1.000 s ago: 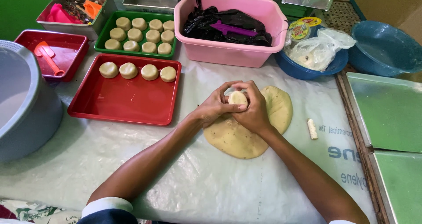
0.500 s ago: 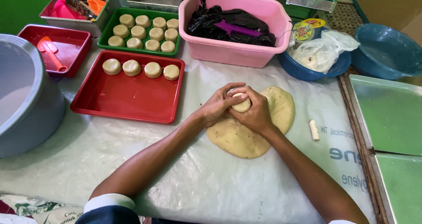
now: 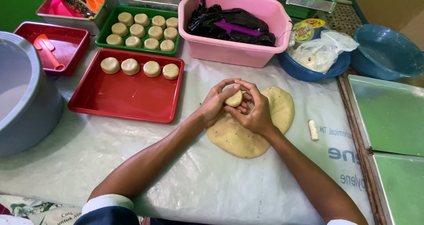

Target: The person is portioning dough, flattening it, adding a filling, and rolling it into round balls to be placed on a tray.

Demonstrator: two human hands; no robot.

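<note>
Left hand point(image 3: 216, 103) and right hand point(image 3: 254, 110) meet, fingers curled together, forearms converging.

Both hands hide most of the dough ball point(image 3: 233, 98); the grey tub point(image 3: 22, 97) is cut off at left.

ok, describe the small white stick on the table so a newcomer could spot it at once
Start at the big flat sheet of dough in the middle of the plastic-covered table. Just right of its edge, clear of the right hand, lies a small white cylinder. It is the only loose stick-shaped thing there, far smaller than the round dough pieces.
</note>
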